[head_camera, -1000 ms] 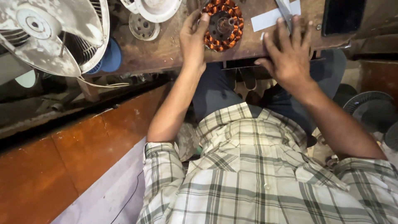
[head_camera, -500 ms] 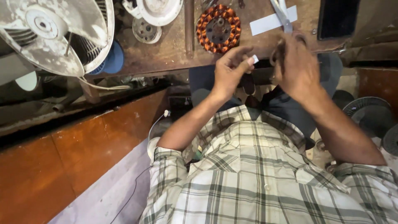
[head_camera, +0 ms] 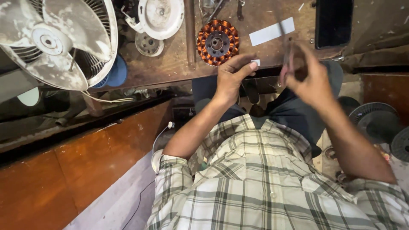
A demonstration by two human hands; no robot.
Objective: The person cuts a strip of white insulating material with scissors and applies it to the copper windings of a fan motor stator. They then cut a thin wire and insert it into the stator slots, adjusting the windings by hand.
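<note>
My left hand (head_camera: 232,76) pinches a small white piece (head_camera: 255,62) between thumb and fingertips, just below the edge of the wooden bench (head_camera: 170,64). To its right my right hand (head_camera: 309,83) is blurred and closed around a dark thin tool (head_camera: 289,57) that sticks up from the fingers; its kind is unclear. A round stator with copper windings (head_camera: 217,42) lies on the bench just above my left hand. A white paper strip (head_camera: 272,32) lies to the stator's right.
A dusty fan with a wire guard (head_camera: 55,38) stands at the far left. A white round cover (head_camera: 162,17), a small metal disc (head_camera: 149,44) and a dark flat slab (head_camera: 334,21) are on the bench. Dark fan guards (head_camera: 375,121) lie at right.
Both hands have come off the bench and drawn together in front of it. The left hand left the stator and now pinches a small white piece; the right hand lifted the tool.
</note>
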